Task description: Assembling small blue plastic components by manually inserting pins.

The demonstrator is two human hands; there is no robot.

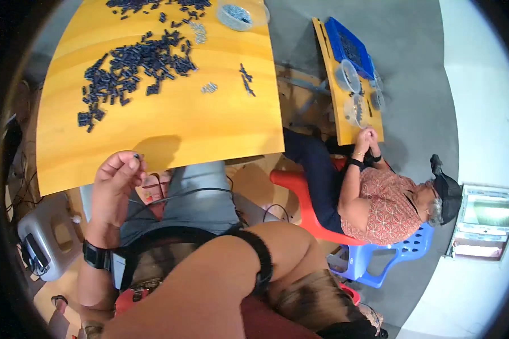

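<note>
At the near edge of the yellow table [226, 133], my left hand [119, 172] is closed in a pinch. A small dark piece [136, 156] shows between its thumb and forefinger. My right arm crosses low in front of my body. Past its black strap, my right hand [291, 246] bends down over patterned cloth, its fingers hidden from view. Farther off on the table lies a heap of short dark cylindrical pieces [144, 62]. Beside it are a small cluster of silvery pieces [209, 87] and a loose line of thin dark pieces [246, 80].
Another dark heap [152, 4] and a clear tub of silvery bits [234, 18] are at the far edge. To the right, a person [379, 203] sits at a smaller table with a blue crate [349, 48] and clear tubs. A grey stool [50, 234] stands left.
</note>
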